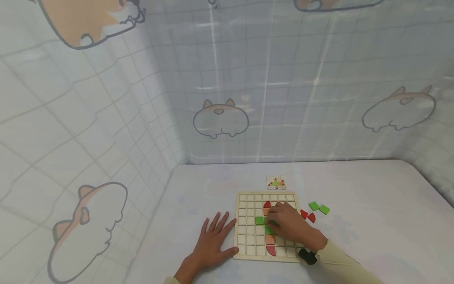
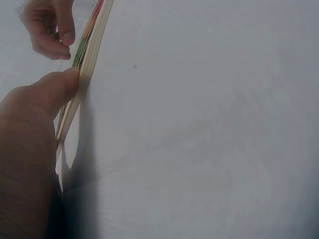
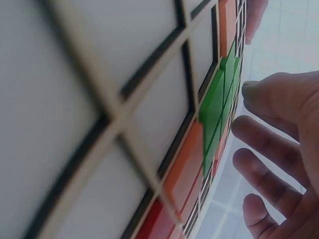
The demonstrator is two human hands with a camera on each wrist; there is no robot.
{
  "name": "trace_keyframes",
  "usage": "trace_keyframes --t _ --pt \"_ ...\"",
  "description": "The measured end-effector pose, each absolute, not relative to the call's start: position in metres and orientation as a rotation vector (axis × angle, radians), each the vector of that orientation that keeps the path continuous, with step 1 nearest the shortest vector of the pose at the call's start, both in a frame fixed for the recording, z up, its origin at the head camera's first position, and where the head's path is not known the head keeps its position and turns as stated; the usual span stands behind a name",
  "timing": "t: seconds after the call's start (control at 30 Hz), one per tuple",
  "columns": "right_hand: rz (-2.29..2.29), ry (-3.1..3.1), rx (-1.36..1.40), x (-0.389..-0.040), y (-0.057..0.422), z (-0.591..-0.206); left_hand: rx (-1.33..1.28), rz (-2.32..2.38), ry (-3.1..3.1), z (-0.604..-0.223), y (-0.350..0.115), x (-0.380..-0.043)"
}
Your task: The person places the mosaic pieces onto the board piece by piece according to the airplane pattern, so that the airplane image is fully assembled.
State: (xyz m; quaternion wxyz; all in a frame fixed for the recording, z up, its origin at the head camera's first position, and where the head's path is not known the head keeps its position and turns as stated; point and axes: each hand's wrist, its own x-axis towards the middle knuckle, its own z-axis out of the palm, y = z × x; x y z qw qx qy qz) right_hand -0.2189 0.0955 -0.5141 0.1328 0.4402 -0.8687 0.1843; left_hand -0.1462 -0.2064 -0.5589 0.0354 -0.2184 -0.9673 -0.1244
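A square wooden grid board (image 1: pixel 250 238) lies on the table. Red quarter-round pieces (image 1: pixel 271 250), orange tiles (image 1: pixel 270 239) and green tiles (image 1: pixel 260 220) sit in its middle cells. My left hand (image 1: pixel 211 242) rests with spread fingers at the board's left side, its thumb on the edge. Over the middle is my right hand (image 1: pixel 289 225), hiding some cells. In the right wrist view its loosely bent fingers (image 3: pixel 271 142) hover beside the green tiles (image 3: pixel 213 102), with no piece visible between thumb and index finger.
A small pattern card (image 1: pixel 275 182) lies behind the board. To the right are two loose green tiles (image 1: pixel 324 209) and two red quarter-round pieces (image 1: pixel 311 217). A patterned curtain (image 1: pixel 221 146) hangs around the back and sides of the table.
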Motion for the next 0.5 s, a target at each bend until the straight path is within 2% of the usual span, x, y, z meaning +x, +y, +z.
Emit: trace_keyframes --t 0.5 --pt "0.538 -2.546 1.167 -0.215 0.146 -0.516 -0.673 -0.374 -2.942 -0.56 -0.206 -0.147"
